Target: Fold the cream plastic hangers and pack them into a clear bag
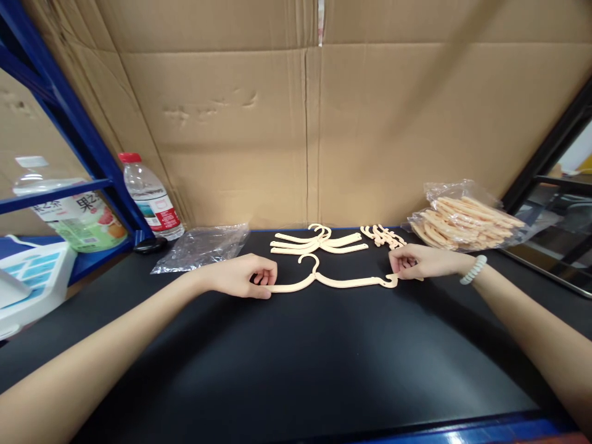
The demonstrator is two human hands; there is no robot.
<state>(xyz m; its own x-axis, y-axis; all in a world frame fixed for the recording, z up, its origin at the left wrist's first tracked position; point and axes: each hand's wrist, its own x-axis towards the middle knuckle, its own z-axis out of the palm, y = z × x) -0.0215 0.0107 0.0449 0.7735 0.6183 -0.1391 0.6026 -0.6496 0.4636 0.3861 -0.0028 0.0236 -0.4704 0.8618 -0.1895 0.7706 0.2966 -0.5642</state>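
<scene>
A cream plastic clothes hanger [346, 283] lies on the black tabletop in front of me, its hook pointing away. My left hand [245, 276] is closed on the hanger's left end. At the other end, my right hand [413, 262] pinches a small cream hook piece [389, 281], which touches or overlaps the hanger's right tip; whether they are joined I cannot tell. Just behind lie several similar hangers [342, 242], stacked with their hooks together. A small heap of cream hook pieces [383, 236] sits to their right, close to my right hand.
Clear bags of cream hanger parts [467, 225] rest at the back right. A flat clear plastic bag [203, 246], a red-capped water bottle [152, 200] and a black object [150, 245] are at the back left. A cardboard wall [222, 135] closes off the far edge; a blue frame [69, 105] stands left.
</scene>
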